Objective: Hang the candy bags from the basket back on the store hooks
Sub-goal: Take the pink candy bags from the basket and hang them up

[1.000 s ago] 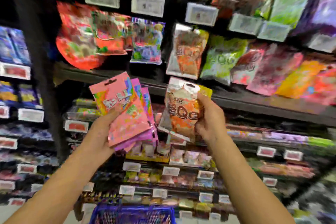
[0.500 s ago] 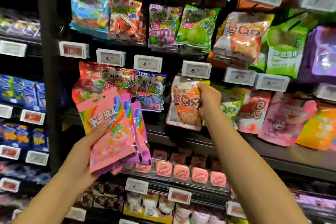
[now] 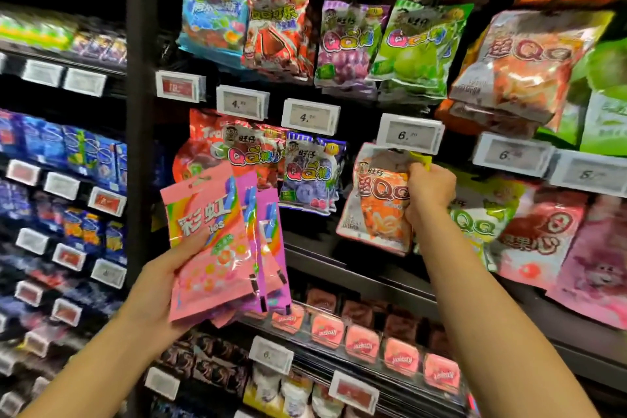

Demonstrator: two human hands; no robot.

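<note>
Head view: right hand (image 3: pixel 428 187) pinches top edge of orange candy bag (image 3: pixel 376 200) just under the price tag (image 3: pixel 409 134), centre-right; left hand (image 3: pixel 159 285) clasps pink bags (image 3: pixel 217 248), near left; prob. light, crinkly, slippery film, best held near hang hole.

Dark store shelving (image 3: pixel 356 276) — white price tags (image 3: pixel 410 136); black upright post (image 3: pixel 140 112).
</note>
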